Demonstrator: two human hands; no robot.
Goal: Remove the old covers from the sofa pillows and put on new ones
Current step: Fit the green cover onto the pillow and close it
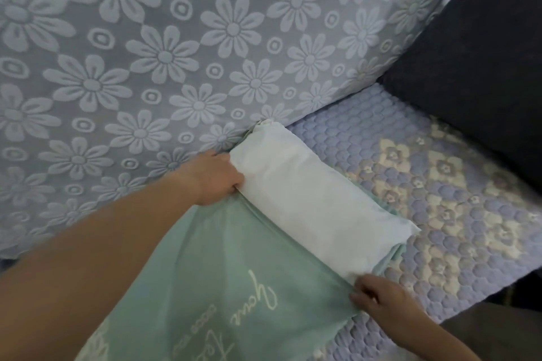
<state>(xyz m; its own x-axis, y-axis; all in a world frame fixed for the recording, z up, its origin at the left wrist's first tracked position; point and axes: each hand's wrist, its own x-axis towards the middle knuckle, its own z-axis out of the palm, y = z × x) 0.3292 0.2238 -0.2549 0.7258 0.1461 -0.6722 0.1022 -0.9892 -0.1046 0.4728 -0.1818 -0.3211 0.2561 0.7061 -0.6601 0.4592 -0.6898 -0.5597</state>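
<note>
On the sofa seat (440, 184), white pillow (308, 202) half inside green cover (234, 272), both hands gripping its opening

Both forearms are bare, no sleeves, rings or watch on left hand (215, 177) or right hand (378, 293)

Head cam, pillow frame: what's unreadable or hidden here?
- Left hand fingertips: tucked behind the white pillow insert.
- Print on the green cover: upside down, cut off by the bottom edge.
- Cover's opening edge: bunched under the insert; closure unseen.
- Dark cushion: cut off at right.
</note>
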